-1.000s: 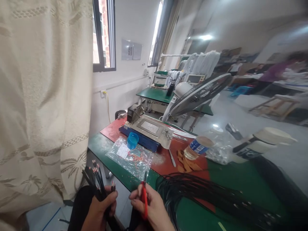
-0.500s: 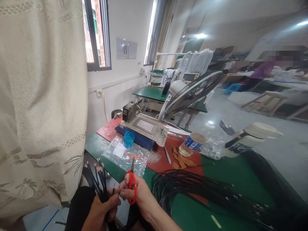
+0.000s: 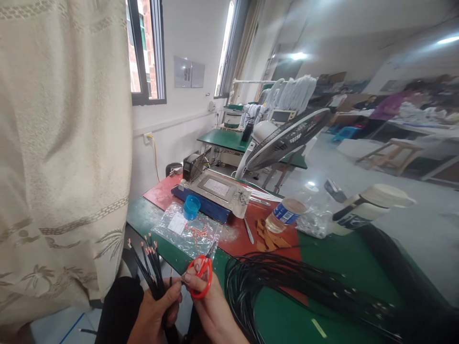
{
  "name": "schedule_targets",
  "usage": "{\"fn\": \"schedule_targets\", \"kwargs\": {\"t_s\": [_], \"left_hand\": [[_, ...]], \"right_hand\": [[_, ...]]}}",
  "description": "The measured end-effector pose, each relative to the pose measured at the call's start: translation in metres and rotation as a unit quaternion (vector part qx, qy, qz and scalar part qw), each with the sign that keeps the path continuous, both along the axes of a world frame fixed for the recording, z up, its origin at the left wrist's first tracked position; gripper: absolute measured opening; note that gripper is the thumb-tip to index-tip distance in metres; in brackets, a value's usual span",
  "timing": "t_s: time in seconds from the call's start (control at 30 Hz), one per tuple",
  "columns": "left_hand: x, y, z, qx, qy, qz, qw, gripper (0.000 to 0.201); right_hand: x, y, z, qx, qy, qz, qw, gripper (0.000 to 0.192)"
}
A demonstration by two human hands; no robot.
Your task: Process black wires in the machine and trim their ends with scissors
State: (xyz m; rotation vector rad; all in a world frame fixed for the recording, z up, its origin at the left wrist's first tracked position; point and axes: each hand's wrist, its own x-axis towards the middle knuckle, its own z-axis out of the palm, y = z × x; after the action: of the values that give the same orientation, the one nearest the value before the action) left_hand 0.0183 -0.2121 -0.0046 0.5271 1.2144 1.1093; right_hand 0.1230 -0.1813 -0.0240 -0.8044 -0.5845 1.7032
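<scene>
Head view, at the near edge of the bench (image 3: 150, 217). The left hand (image 3: 156, 313) is closed around a bundle of black wires (image 3: 150, 267), held upright off the bench just in front of its near edge; the stripped, pinkish ends fan out above the fist. The right hand (image 3: 211, 306) carries red-handled scissors (image 3: 201, 277), fingers (image 3: 190, 276) threaded through or curled over the loops, blades pointing up and away; whether the blades stand apart cannot be told.

Risks, as judged: the blade tips lie close to the left thumb, so a slip may nick it; a cut set too low may shorten a conductor or sever strands; a loose grip may let single wires slide out of the fist and fall beside the bench.

Relative position: the wire ends rise left of the scissors, near but apart from the blades; one short wire stands between the two hands, close to the right fingertips. A large coil of black cable (image 3: 287, 286) lies on the bench to the right, and a clear plastic bag (image 3: 186, 231) lies beyond the hands.
</scene>
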Motion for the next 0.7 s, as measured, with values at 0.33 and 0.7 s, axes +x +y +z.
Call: {"fn": "schedule_targets", "kwargs": {"t_s": [0.33, 0.7], "left_hand": [[-0.002, 0.009, -0.001, -0.012, -0.019, 0.062, 0.998, 0.023], [0.01, 0.024, -0.007, 0.003, 0.003, 0.041, 0.999, 0.029]], "right_hand": [[0.044, 0.013, 0.025, 0.198, -0.48, 0.086, 0.85, 0.025], [0.056, 0.009, 0.019, 0.243, -0.557, 0.218, 0.764, 0.035]]}}
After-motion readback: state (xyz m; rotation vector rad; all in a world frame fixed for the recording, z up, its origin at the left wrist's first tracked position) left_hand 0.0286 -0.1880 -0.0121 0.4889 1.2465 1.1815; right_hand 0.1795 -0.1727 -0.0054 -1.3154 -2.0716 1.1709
